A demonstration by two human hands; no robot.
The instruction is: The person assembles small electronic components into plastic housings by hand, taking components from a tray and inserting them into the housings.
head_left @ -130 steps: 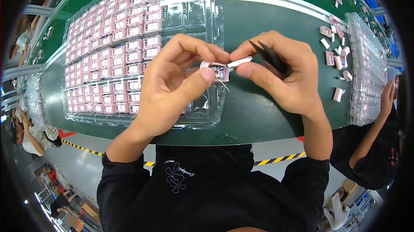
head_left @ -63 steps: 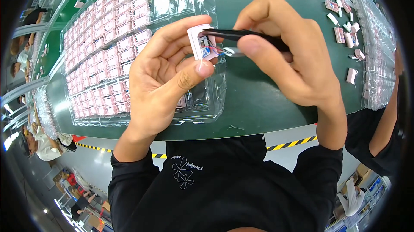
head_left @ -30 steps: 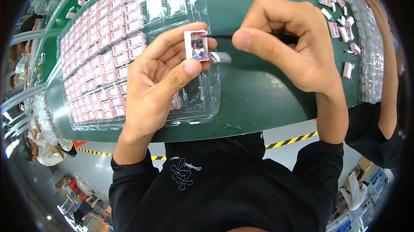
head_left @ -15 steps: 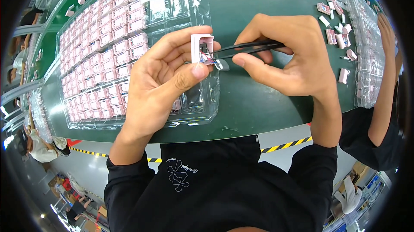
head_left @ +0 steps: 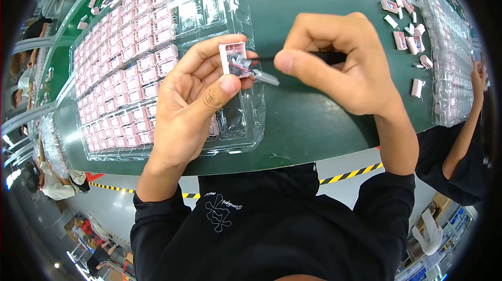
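Between thumb and fingers, my left hand grips a small pale pink plastic housing, its open side facing up and right. Thin wires and dark parts show inside it, partly blurred. A grey, flat piece sticks out past the housing's lower right edge. My right hand is closed around black tweezers, whose tips reach the wires at the housing's opening. Motion smears the tips, so what they pinch cannot be made out.
At left, a clear plastic tray holds rows of similar pink housings. Loose housings lie at right, beside stacked clear trays. A co-worker's arm is at the far right. The green table's near edge lies before me.
The housing has shifted slightly left and tilted. My right hand's thumb has moved in along the tweezers, and the grey piece now sticks out further. The co-worker's hand has moved lower.
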